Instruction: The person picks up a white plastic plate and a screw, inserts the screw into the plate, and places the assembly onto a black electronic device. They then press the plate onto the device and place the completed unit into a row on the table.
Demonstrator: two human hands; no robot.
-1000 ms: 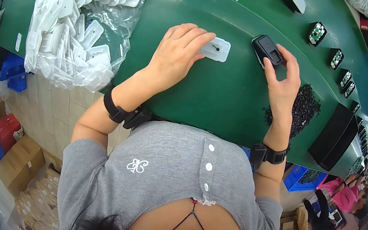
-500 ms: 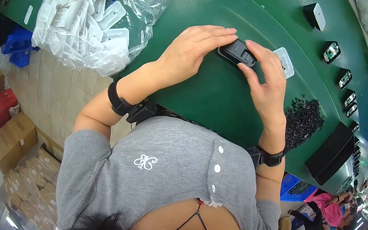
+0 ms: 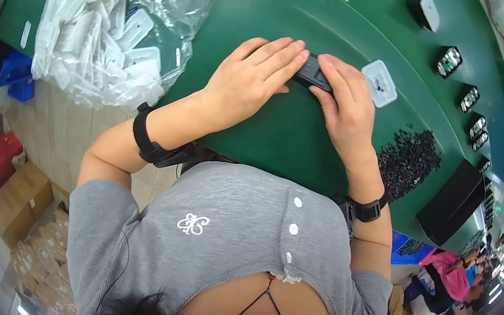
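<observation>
Both of my hands hold a small black device (image 3: 312, 74) pressed flat on the green belt (image 3: 269, 8). My left hand (image 3: 249, 80) lies with its fingertips on the device's left end. My right hand (image 3: 346, 110) covers its right end, so only the middle of the device shows. A white moulded plastic piece (image 3: 380, 83) lies on the belt just right of my right hand, not touched.
A clear bag of white plastic pieces (image 3: 113, 13) lies at the left. A heap of small black parts (image 3: 407, 161) and a black box (image 3: 452, 202) sit at the right. Several black devices (image 3: 449, 61) ride further along the belt. Cardboard boxes (image 3: 17, 203) stand on the floor.
My right hand brought the black device from the right to the middle, my left hand left the white piece and joined it, and both now press the device down on the belt.
</observation>
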